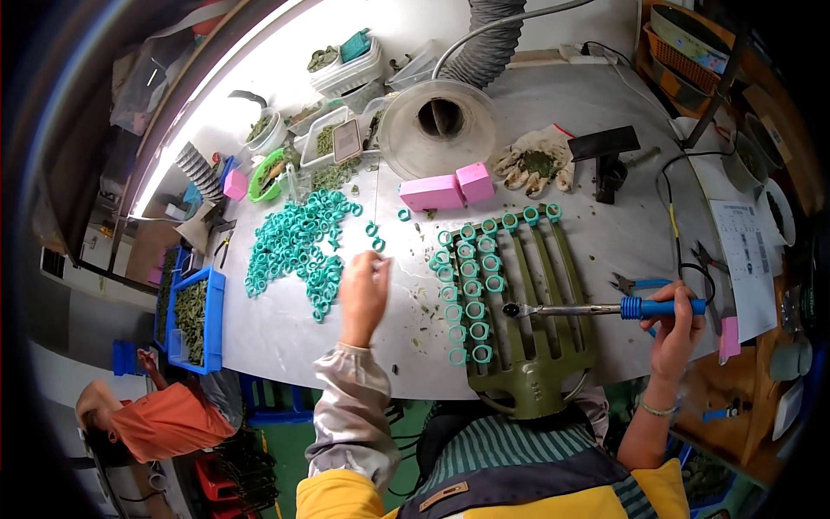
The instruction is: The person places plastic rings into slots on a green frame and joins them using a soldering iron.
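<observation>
My left hand (363,294) is over the table, its fingers drawn together close to a few loose teal rings (378,245); whether one is between the fingertips I cannot make out. To its left spreads a large heap of teal rings (298,246). My right hand (673,333) grips the blue handle of a tool with a long metal shaft (571,309) and a rounded, dark tip. That tip lies over an olive-green rack (540,372) with several long bars. Teal rings (471,290) stand in rows along its left bars, and a few sit at the far ends of the others.
Pink blocks (432,192), a stained glove (536,162) and a clear round hood on a grey duct (484,48) stand beyond the rack. Pliers (638,284) and a cable lie at right. Blue bins (197,320) hold green pieces; another person (164,415) is at lower left.
</observation>
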`<state>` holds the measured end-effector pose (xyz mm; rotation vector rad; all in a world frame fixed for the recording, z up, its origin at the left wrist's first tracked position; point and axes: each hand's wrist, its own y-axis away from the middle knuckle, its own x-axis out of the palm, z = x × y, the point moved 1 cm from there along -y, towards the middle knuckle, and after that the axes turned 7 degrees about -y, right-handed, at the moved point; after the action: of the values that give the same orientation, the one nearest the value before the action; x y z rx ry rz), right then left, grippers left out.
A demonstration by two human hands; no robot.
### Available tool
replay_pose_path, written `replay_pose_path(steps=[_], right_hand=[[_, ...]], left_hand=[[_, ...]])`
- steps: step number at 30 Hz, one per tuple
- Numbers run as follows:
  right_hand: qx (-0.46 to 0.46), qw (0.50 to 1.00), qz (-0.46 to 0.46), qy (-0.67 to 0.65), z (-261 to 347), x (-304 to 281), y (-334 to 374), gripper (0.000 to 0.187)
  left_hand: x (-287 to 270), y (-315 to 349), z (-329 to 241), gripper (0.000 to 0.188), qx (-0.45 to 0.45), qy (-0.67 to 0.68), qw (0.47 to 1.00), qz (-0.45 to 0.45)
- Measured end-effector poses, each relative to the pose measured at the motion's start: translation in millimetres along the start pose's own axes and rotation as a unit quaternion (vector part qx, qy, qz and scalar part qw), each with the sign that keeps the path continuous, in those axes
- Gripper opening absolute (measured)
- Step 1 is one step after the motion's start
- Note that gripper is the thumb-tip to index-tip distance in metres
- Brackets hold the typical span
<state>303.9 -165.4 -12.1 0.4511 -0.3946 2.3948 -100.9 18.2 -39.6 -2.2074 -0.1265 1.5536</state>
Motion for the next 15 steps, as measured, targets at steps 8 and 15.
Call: replay_pose_path(steps=[8, 15], right_hand=[[-0.001, 1.000, -0.004, 0.002, 0.3, 5.1, 2.3, 0.031], [-0.003, 1.000, -0.007, 0.006, 3.9, 0.4, 4.3, 0.030]], left_hand=[[8.1, 37.6, 55.0, 0.027, -0.015, -0.199, 0.979, 0.033], [-4.3, 28.4, 18.9, 0.020, -0.096, 0.058, 0.982, 0.152]])
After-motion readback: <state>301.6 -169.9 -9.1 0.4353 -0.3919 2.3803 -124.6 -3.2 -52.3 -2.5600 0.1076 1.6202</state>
